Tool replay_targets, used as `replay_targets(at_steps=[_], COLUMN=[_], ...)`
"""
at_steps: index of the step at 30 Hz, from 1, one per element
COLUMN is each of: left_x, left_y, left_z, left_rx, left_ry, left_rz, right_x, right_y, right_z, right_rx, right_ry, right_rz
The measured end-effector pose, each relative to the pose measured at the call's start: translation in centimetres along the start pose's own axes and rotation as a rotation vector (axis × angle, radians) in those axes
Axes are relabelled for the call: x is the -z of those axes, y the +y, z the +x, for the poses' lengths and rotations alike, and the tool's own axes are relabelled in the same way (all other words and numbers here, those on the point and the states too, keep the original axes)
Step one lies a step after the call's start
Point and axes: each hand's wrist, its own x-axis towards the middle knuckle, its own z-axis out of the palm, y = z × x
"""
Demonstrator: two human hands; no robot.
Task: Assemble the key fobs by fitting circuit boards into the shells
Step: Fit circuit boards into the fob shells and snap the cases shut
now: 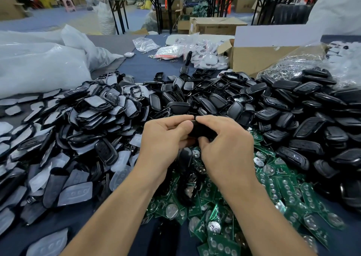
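Head cam: both hands are up over the middle of the counter [140,66], w/ one held shell [199,131], black, btwn them. The left hand [166,138] has its fingers curled round the shell's left end; the right hand [226,146] pinches the right end, and the fingertips of the two hands meet along the top edge. Can't tell if a board is inside, since the fingers cover most of it. Under the wrists lies a heap of green circuit boards [277,187] w/ round silver cells, spreading right & toward the near edge. Behind and to the right is a big pile of loose shells [254,101], all black. To the left is a heap of grey-padded halves [82,126]. Farther back are white plastic bags [39,64] on the left, a cardboard box [259,58] on the right, and bagged white fobs [207,59] just beside the box.
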Motion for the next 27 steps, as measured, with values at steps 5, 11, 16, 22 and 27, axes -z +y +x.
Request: replay_targets(at_steps=[5,11,16,22,27], left_x=[1.1,2.5,2.3,2.4,2.2], left_y=[0.3,0.2,-0.2,0.0,0.0], left_z=[0.2,1.1,1.2,1.3,1.3], left_rx=[-0.082,-0.112,-0.081,-0.085,-0.087], left_ry=[-0.165,-0.237,-0.201,-0.195,-0.184], left_rz=[0.03,0.099,0.084,0.056,0.048], right_x=[0.7,1.2,0.6,0.2,0.3], right_y=[0.6,1.9,2.3,2.3,2.2], right_z=[0.6,1.3,1.1,1.0,1.0], right_rx=[-0.135,-0.268,-0.295,-0.316,-0.306], right_ry=[-0.053,-0.311,-0.294,-0.277,-0.315], right_rz=[0.198,0.452,0.547,0.618,0.662])
